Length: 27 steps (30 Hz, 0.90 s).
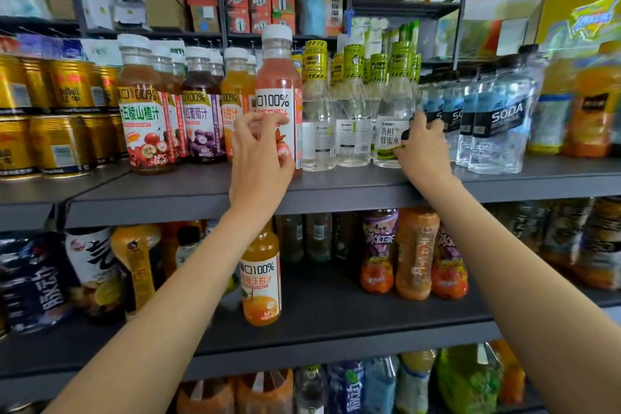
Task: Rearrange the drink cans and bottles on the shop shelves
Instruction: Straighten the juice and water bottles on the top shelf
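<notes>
Two hands reach to the upper shelf point(336, 191). Left hand point(258, 158) curls loosely around the front of a pink juice bottle point(279, 87) standing upright at the shelf's front edge. Right hand point(421, 144) grips the base of a clear honey-water bottle point(393, 118) beside soda water bottles point(500, 124).

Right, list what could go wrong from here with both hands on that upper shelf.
1. The left hand has its fingers curled around the pink juice bottle with the white cap, which stands at the shelf's front edge; a nudge could tip it off.
2. The right hand is wedged among the clear bottles with yellow-green caps and the clear soda water bottles with blue labels; a push there could topple their tightly packed neighbours.
</notes>
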Tool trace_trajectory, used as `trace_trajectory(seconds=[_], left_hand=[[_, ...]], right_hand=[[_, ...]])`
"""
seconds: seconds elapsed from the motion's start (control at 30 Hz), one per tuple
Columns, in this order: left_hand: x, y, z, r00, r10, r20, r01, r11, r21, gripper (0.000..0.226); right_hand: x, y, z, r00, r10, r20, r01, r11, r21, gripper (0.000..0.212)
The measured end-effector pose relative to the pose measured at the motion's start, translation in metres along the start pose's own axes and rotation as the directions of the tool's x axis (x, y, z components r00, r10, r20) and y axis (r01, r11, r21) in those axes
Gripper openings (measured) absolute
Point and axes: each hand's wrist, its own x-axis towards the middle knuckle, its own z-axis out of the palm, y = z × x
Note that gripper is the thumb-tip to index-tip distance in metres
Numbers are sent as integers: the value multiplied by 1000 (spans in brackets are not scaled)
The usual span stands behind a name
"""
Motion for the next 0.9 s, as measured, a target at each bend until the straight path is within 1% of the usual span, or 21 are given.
trace_trajectory(seconds=[0.07, 0.13, 0.2, 0.27, 0.3, 0.33, 0.37, 0.4, 0.43, 0.47, 0.5, 0.57, 0.63, 0.73, 0.77, 0.83, 0.9], left_hand=[[0, -1, -1, 1000, 9, 3, -9, 1000, 2, 44], [1, -1, -2, 1000, 16, 2, -16, 1000, -4, 43], [0, -2, -3, 1000, 15, 0, -15, 1000, -7, 42], [0, -3, -2, 1000, 17, 2, -17, 1000, -5, 41], [0, -2, -2, 1000, 17, 3, -17, 1000, -2, 41], [0, -3, -2, 1000, 17, 3, -17, 1000, 3, 41], [0, -2, -2, 1000, 18, 3, -18, 1000, 4, 41], [0, -1, -2, 1000, 16, 5, -16, 1000, 5, 40], [0, -1, -2, 1000, 13, 11, -13, 1000, 4, 40], [-1, -1, -2, 1000, 12, 15, -12, 1000, -1, 39], [-1, -2, -2, 1000, 15, 18, -15, 1000, -5, 39], [-1, -2, -3, 1000, 19, 15, -19, 1000, -10, 37], [0, -2, -3, 1000, 16, 9, -16, 1000, -8, 35], [0, -1, -2, 1000, 20, 11, -20, 1000, 7, 34], [0, -1, -2, 1000, 20, 15, -20, 1000, 12, 34], [-1, -1, -1, 1000, 16, 22, -17, 1000, 25, 34], [-1, -1, -1, 1000, 14, 22, -15, 999, 41, 35]], right_hand=[[5, -4, 0, 1000, -24, -7, 23, 999, -39, 59], [9, -6, -2, 999, -45, 23, 46, 997, -57, 58], [10, -7, -4, 998, -60, 32, 61, 996, -59, 49], [9, -13, -4, 994, -83, -65, 84, 996, 21, 30], [8, -21, -6, 990, -100, -104, 111, 988, 107, 27], [9, -31, -5, 988, -119, -96, 137, 969, 205, 33], [11, -40, -4, 988, -145, -50, 153, 948, 280, 43], [13, -49, -2, 986, -163, 19, 149, 936, 318, 54], [14, -56, 1, 983, -164, 81, 130, 939, 318, 63], [16, -61, 5, 982, -143, 120, 105, 954, 283, 69], [18, -64, 11, 984, -126, 125, 96, 969, 226, 72], [19, -67, 18, 991, -104, 85, 95, 990, 106, 78], [15, -70, 19, 996, -82, 34, 79, 992, 98, 83], [10, -72, 18, 999, -24, -24, 29, 976, 215, 92], [9, -72, 17, 999, -22, -48, 34, 966, 257, 95], [8, -71, 18, 995, -47, -88, 75, 935, 347, 101], [6, -72, 19, 991, -84, -107, 120, 910, 398, 105]])
